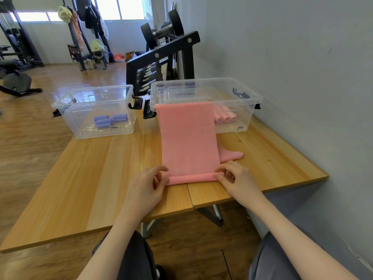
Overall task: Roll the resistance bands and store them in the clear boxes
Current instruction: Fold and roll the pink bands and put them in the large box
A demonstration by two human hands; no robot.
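A long pink resistance band (188,138) lies flat on the wooden table (96,178), its far end draped over the rim of the right clear box (248,96). Its near end is turned into a small roll. My left hand (147,186) pinches the roll's left end and my right hand (234,180) pinches its right end. Several rolled pink bands (224,116) lie inside the right box. The left clear box (80,130) holds rolled purple bands (110,119).
Another pink piece (232,155) pokes out from under the band on the right. A clear lid (189,94) sits in the right box. A dumbbell rack (161,61) stands behind the boxes. The grey wall (302,67) runs along the table's right side.
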